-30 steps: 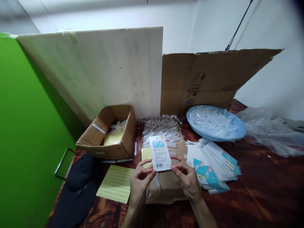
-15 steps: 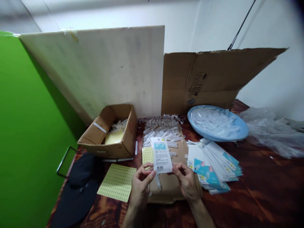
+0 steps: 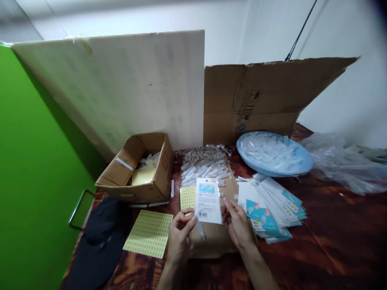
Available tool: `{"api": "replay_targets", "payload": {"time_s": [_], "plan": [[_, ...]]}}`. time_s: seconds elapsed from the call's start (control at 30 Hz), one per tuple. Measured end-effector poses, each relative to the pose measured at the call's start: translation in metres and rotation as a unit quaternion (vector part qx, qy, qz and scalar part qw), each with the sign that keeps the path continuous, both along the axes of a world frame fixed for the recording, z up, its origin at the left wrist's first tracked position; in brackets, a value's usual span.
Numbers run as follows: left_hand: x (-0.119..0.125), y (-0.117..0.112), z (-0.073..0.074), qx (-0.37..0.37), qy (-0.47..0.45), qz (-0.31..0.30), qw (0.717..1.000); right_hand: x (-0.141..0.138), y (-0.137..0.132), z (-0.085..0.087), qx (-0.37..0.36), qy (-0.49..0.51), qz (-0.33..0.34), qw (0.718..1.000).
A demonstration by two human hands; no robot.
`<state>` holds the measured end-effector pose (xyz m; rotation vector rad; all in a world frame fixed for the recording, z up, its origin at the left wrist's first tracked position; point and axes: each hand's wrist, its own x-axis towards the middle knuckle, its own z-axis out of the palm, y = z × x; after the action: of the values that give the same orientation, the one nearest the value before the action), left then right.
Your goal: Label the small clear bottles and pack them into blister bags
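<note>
My left hand [image 3: 180, 233] pinches the lower left corner of a white printed packaging card [image 3: 208, 203], with small blue pictures near its top and a barcode near its bottom. My right hand [image 3: 238, 223] is at the card's lower right edge, thumb raised and apart from the fingers; whether a fingertip still touches the card is hard to see. Beneath both hands lies a flat cardboard piece [image 3: 211, 247]. On it are several clear plastic tubes [image 3: 202, 171] and a yellow sticker sheet [image 3: 188, 196], partly covered by the card.
Another yellow sticker sheet [image 3: 148, 233] lies left, beside a black cap [image 3: 101, 233]. An open cardboard box [image 3: 151, 191] stands behind them. Fanned packaging cards [image 3: 267, 215] lie right, below a blue basin [image 3: 273, 173] of translucent pieces. Clear plastic bags [image 3: 341, 161] lie far right.
My right thumb has come up off the card's lower right corner and the fingers have spread. The card has tilted slightly, still in my left hand. The view has shifted a little.
</note>
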<state>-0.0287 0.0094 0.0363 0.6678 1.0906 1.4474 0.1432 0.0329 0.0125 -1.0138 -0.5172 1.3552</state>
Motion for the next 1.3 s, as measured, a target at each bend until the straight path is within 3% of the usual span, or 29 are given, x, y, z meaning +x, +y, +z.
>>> {"api": "replay_targets", "payload": {"time_s": [0.2, 0.37, 0.63, 0.8, 0.93, 1.03, 1.2, 1.3], "plan": [[-0.005, 0.003, -0.005, 0.005, 0.028, -0.018, 0.999, 0.001, -0.009, 0.016, 0.014, 0.040, 0.189, 0.981], [-0.006, 0.002, -0.007, 0.007, 0.043, -0.035, 0.998, -0.007, -0.009, 0.020, 0.009, 0.053, 0.188, 0.981], [-0.002, -0.001, -0.003, -0.024, 0.005, -0.031, 0.999, 0.003, -0.010, 0.018, 0.027, 0.069, 0.225, 0.971], [-0.007, 0.006, -0.009, -0.006, -0.003, -0.104, 0.995, 0.006, -0.011, 0.013, 0.058, -0.005, 0.207, 0.977], [-0.009, 0.011, -0.006, -0.026, 0.075, -0.159, 0.984, 0.008, -0.012, 0.013, 0.079, -0.072, 0.234, 0.966], [-0.007, 0.010, -0.002, -0.051, 0.114, -0.144, 0.982, 0.009, -0.013, 0.016, 0.082, -0.098, 0.245, 0.961], [-0.003, 0.005, -0.008, -0.103, 0.031, -0.115, 0.988, 0.010, -0.013, 0.012, 0.084, -0.090, 0.251, 0.960], [-0.003, 0.003, -0.012, -0.093, 0.035, -0.124, 0.987, 0.012, -0.013, 0.006, 0.084, -0.067, 0.245, 0.964]]}}
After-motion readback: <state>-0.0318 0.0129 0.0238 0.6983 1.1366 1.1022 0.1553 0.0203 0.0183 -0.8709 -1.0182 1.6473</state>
